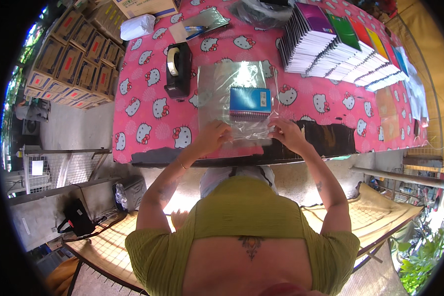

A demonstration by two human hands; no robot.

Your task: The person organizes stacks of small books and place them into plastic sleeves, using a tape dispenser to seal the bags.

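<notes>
A clear plastic bag lies flat on the table in front of me, with a blue spiral notebook inside or under its film; I cannot tell which. More notebooks seem to be stacked beneath the blue one, as coloured spiral edges show along its near side. My left hand pinches the near left part of the plastic. At the near right, beside the notebook's lower corner, my right hand has its fingers closed on the film too. The plastic between both hands is wrinkled and shiny.
A black tape dispenser stands left of the bag. Tall stacks of spiral notebooks fill the back right. Pens, a white packet and dark plastic wrap lie farther back. Cartons are piled left of the pink-covered table.
</notes>
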